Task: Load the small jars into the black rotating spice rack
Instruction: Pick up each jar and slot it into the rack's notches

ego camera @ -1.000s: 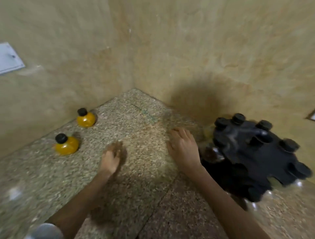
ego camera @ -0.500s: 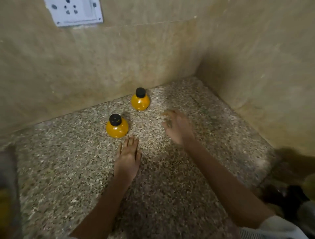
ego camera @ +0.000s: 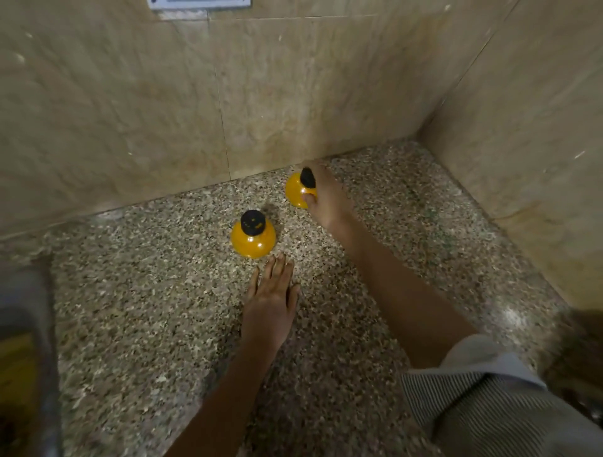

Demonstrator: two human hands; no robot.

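Observation:
Two small yellow jars with black caps stand on the speckled granite counter [ego camera: 146, 326] near the back wall. My right hand [ego camera: 326, 199] wraps the far jar [ego camera: 294, 192] from its right side, thumb on the jar's front and fingers behind its cap. The near jar [ego camera: 253, 235] stands free and upright. My left hand [ego camera: 272, 303] lies flat on the counter just in front of the near jar, fingers together, holding nothing. The black spice rack is out of view except for a dark blurred shape at the right edge [ego camera: 584, 352].
Tiled walls [ego camera: 130, 114] close the counter at the back and on the right, meeting in a corner at upper right. A white socket plate [ego camera: 199, 4] sits at the top edge. A blurred grey and yellow object [ego camera: 23, 358] fills the left edge.
The view swung left from the spice rack to the two jars. My right hand reached forward and closed around the far jar. My left hand stayed flat in front of the near jar.

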